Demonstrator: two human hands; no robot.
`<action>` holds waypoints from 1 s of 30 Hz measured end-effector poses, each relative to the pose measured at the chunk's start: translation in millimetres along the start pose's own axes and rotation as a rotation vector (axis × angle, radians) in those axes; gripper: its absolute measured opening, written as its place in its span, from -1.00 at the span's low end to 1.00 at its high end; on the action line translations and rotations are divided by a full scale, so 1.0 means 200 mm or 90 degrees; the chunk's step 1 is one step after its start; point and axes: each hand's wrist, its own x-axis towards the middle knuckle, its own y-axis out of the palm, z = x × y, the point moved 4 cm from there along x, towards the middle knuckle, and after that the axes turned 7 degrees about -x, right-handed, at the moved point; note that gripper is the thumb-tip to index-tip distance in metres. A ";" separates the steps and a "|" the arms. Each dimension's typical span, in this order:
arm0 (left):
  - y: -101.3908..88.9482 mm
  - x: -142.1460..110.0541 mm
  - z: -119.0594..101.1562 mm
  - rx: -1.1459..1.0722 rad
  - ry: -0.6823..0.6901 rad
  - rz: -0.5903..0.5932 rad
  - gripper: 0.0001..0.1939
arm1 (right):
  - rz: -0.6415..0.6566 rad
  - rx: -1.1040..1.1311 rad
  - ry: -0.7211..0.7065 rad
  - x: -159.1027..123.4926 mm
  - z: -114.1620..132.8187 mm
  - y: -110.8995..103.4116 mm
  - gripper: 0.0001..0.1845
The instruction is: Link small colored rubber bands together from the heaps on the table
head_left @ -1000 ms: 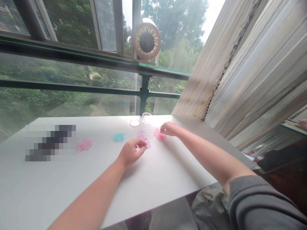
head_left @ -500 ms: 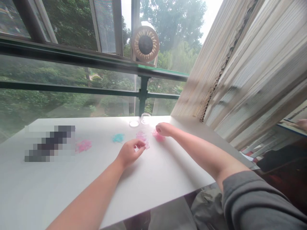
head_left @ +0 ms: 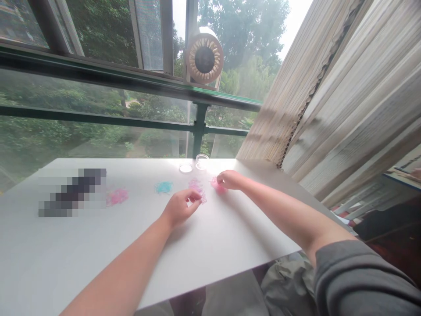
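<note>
My left hand [head_left: 179, 208] rests on the white table [head_left: 98, 254] with its fingers curled in a pinch at the near edge of a pale pink pile of small loops [head_left: 197, 188]. My right hand [head_left: 230, 180] lies further right, fingers closed on top of a darker pink pile [head_left: 217, 186]. What each hand grips is too small to name. A teal pile [head_left: 163, 187] lies left of my left hand, and another pink pile [head_left: 116, 197] sits further left.
Two small clear dishes [head_left: 186, 167] [head_left: 201, 162] stand at the table's far edge by the window rail. A blurred-out dark object [head_left: 70, 192] lies at the left. A round fan [head_left: 204, 57] sits on the sill. Striped curtains [head_left: 345, 87] hang at the right.
My right hand slid slightly left over the darker pink pile. My left hand has stayed at the pale pink pile. The view shifted a little.
</note>
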 end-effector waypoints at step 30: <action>0.00 0.00 0.02 0.002 -0.006 -0.005 -0.88 | -0.045 0.073 0.034 -0.05 -0.03 -0.12 -0.48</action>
